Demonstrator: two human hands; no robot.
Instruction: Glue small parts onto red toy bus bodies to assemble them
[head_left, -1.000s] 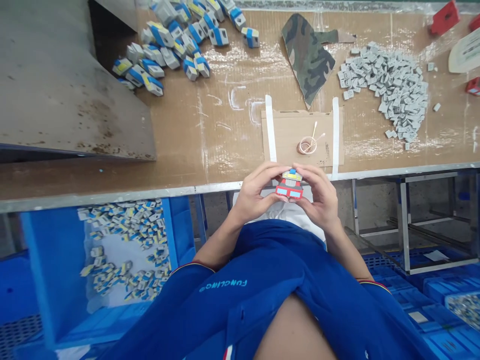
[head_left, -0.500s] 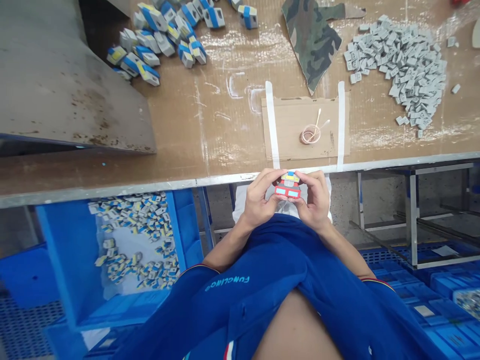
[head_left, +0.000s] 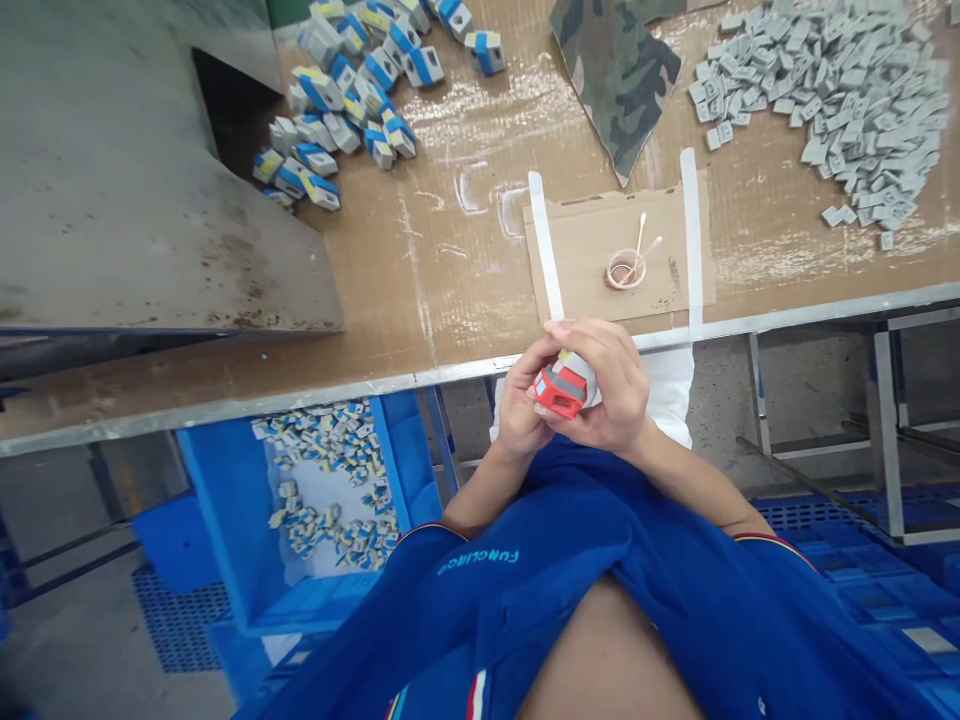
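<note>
A small red and grey toy part with a bit of yellow is held between both hands, just in front of the table's edge. My left hand grips its left side with bent fingers. Over its top and right side my right hand is wrapped, hiding much of the piece. Beyond the hands, a small clear cup with cotton swabs in it stands on a taped cardboard sheet.
White, blue and yellow parts are piled at the back left beside a metal housing. Grey pieces lie back right, near camouflage cloth. A blue crate of parts sits below the table at left.
The toy part has been turned so that its side shows. My right hand has moved over its top and right side. The view has shifted slightly.
</note>
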